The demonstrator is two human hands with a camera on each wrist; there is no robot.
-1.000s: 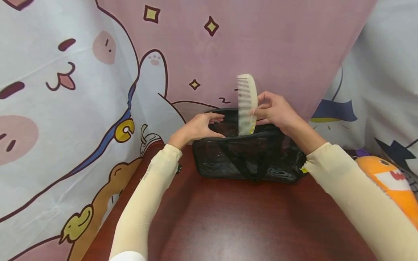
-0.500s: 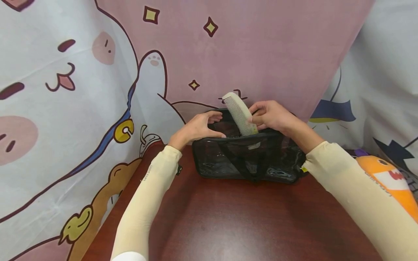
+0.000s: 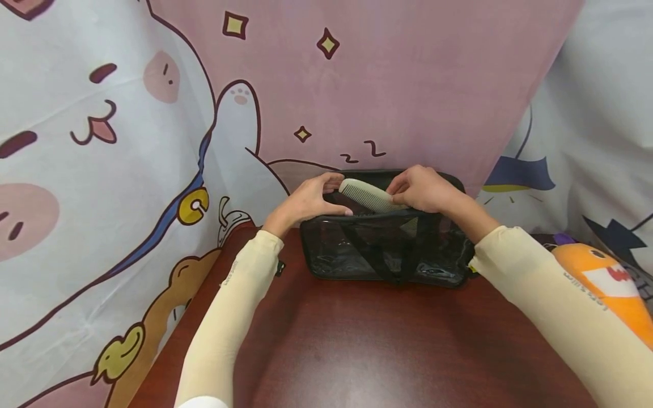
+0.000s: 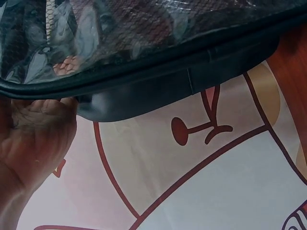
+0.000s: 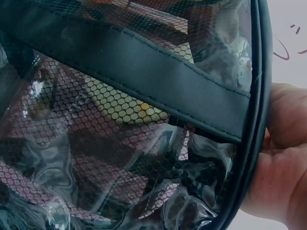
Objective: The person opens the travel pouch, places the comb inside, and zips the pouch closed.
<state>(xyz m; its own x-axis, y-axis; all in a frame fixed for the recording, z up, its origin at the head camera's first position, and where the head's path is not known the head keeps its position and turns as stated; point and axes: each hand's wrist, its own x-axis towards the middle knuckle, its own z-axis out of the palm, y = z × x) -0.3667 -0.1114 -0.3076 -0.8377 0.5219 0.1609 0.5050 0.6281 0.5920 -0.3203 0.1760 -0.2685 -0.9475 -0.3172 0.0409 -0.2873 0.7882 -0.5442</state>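
The right hand (image 3: 424, 190) pinched the comb (image 3: 368, 194), aslant in the mouth of the black bag (image 3: 331, 246); the left hand (image 3: 310, 199) held its left end, where steadiness would best spare the teeth.

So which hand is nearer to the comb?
The right hand is nearer: it pinches the comb. The left hand rests at the opening of the bag, close to the comb's raised end.

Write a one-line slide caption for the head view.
Left hand on the edge of an open bag on a table, right hand holding a pale comb slanted partway inside.
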